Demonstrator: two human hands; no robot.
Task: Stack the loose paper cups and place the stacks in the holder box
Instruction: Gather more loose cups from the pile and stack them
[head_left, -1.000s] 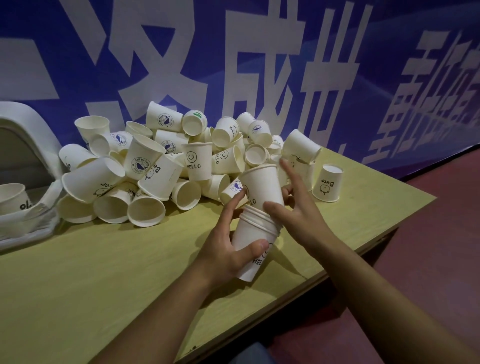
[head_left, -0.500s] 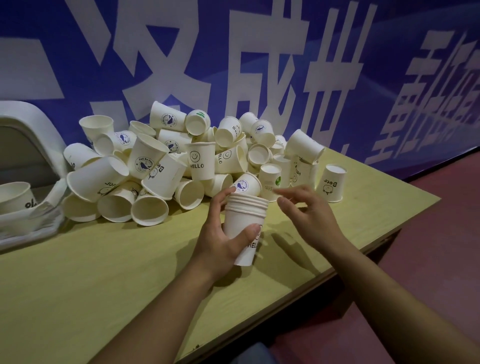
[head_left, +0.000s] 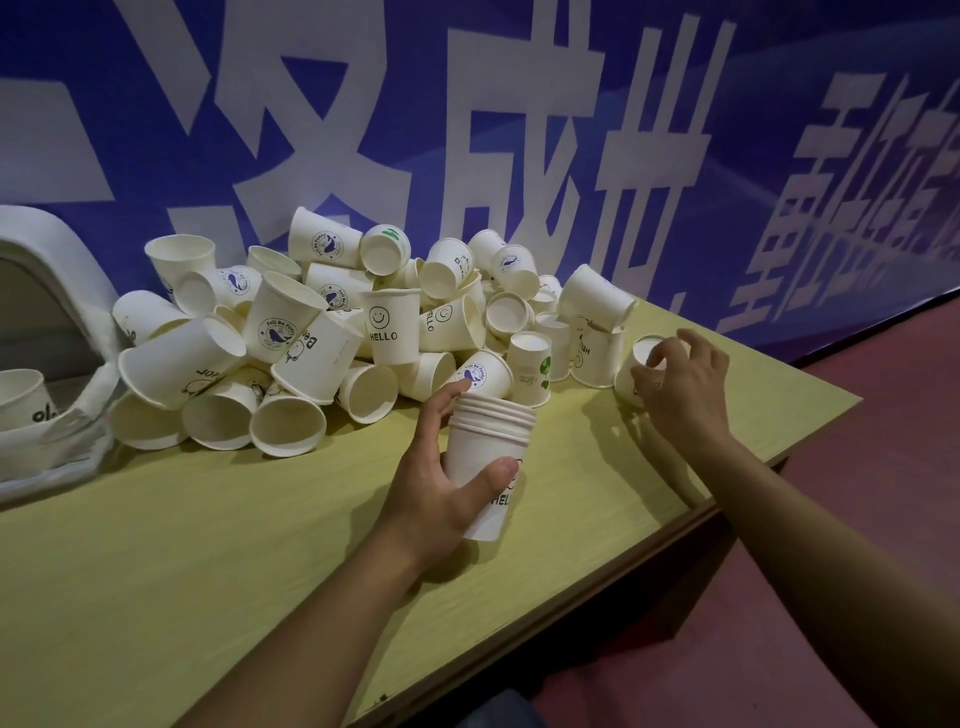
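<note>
The left hand reached in from the lower middle with its forearm slanting up from the bottom edge, thumb across the front and fingers curled round the back of a stack of cups, gripping it upright just above the bench. Several nested rims showed at the top of that stack, and the word HELLO was partly visible below the thumb.

The right hand stretched farther out toward the far right corner of the bench, fingers curled over a single cup that stood upside down there, grasping it round its upturned base.

At the left edge a white holder box stood on the bench with one cup visible inside its opening.

A pile of loose cups lay behind the stack, between the box and the right hand, some on their sides, some upright, some inverted. The stack sat just in front of the pile, well apart from the box. A blue banner with large white characters rose behind.
</note>
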